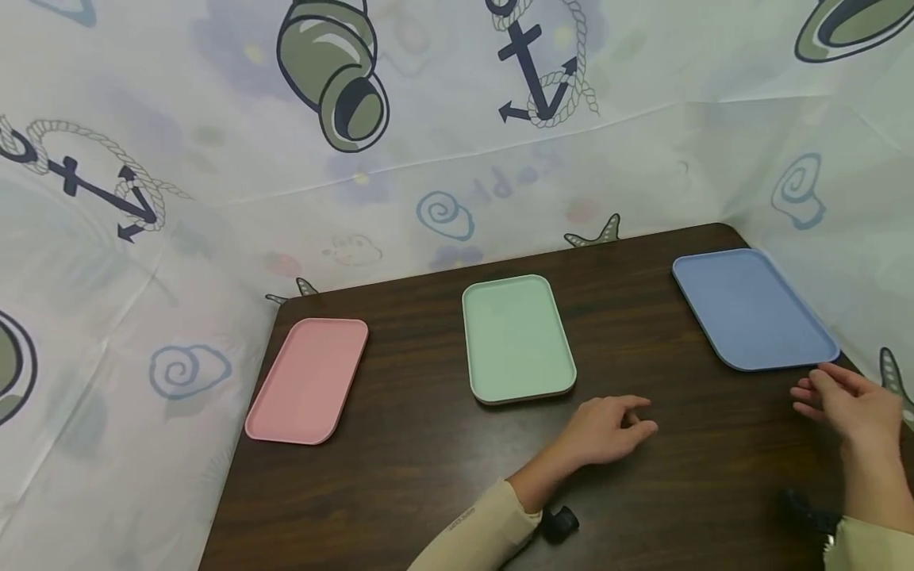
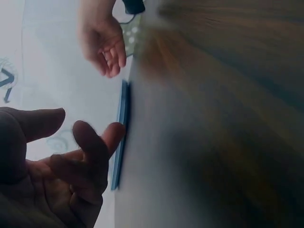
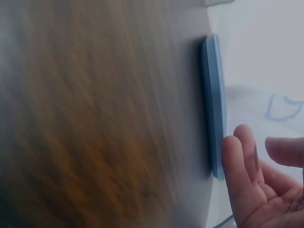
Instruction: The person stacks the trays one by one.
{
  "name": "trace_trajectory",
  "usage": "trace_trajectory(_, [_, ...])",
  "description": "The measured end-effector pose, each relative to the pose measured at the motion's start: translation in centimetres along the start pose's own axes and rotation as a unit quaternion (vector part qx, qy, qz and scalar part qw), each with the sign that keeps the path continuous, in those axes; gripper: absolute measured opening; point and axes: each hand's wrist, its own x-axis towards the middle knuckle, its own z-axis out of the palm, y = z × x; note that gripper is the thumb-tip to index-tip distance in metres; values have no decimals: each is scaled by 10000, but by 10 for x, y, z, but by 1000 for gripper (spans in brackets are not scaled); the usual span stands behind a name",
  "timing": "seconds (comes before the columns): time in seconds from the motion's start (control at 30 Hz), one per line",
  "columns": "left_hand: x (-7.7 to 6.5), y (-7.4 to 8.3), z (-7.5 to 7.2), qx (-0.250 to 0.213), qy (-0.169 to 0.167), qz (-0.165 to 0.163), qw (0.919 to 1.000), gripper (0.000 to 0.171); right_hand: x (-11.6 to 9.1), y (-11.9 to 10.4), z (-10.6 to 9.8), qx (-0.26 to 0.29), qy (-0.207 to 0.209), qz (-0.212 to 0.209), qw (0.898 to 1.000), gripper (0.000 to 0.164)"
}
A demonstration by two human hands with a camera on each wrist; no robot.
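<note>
My right hand (image 1: 853, 400) is at the near right corner of a blue tray (image 1: 753, 309), its fingertips overlapping the rim in the head view. In the right wrist view its fingers (image 3: 237, 166) are loosely bent, the thumb apart, with nothing held. My left hand (image 1: 607, 428) hovers over the dark tabletop, to the right of and nearer than a green tray (image 1: 517, 337). Its fingers are relaxed and hold nothing, as the left wrist view shows with the thumb (image 2: 45, 124) apart from them. A pink tray (image 1: 309, 381) lies at the left of the table.
The dark wood table (image 1: 400, 492) carries the three trays in a spread row. A pale printed cloth (image 1: 457, 151) with anchors and shells hangs behind it and along both sides. A black wrist device (image 1: 559, 525) sits under my left sleeve.
</note>
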Motion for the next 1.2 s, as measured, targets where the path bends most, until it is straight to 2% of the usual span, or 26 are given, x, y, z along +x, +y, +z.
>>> trace_trajectory(0.17, [32,12,13,-812,-447,-320,9952,53,17,-7,-8,-870,229,86,9959,61])
trace_trajectory(0.3, [58,23,25,-1542,-365,-901,9832,55,28,-14,-12,-1240,127,57,9922,64])
trace_trajectory(0.43, [82,29,41,-1608,-35,-1296,9784,52,35,-13,-14,-1444,-59,-30,9895,66])
trace_trajectory(0.5, [93,32,48,-1556,95,-1430,9774,50,43,-6,-17,-1336,-147,-10,9909,68])
trace_trajectory(0.67, [113,40,54,-1510,163,-1696,9737,51,57,3,-20,-1450,-352,40,9888,68])
trace_trajectory(0.73, [120,42,55,-1659,83,-1710,9712,53,56,0,-19,-1578,-382,46,9867,67])
trace_trajectory(0.8, [128,44,56,-2097,-76,-1682,9632,56,57,-2,-19,-1594,-379,112,9864,67])
trace_trajectory(0.9, [137,45,58,-2979,-339,-1595,9406,61,59,-5,-19,-1569,-485,69,9864,68])
trace_trajectory(0.97, [142,45,60,-3367,-508,-1546,9274,64,61,-7,-19,-1526,-556,78,9867,70])
trace_trajectory(1.03, [145,45,61,-3499,-598,-1497,9228,65,64,-8,-20,-1478,-670,60,9867,72])
trace_trajectory(1.2, [151,45,62,-3584,-569,-1504,9196,66,72,-14,-21,-1158,-800,164,9899,76])
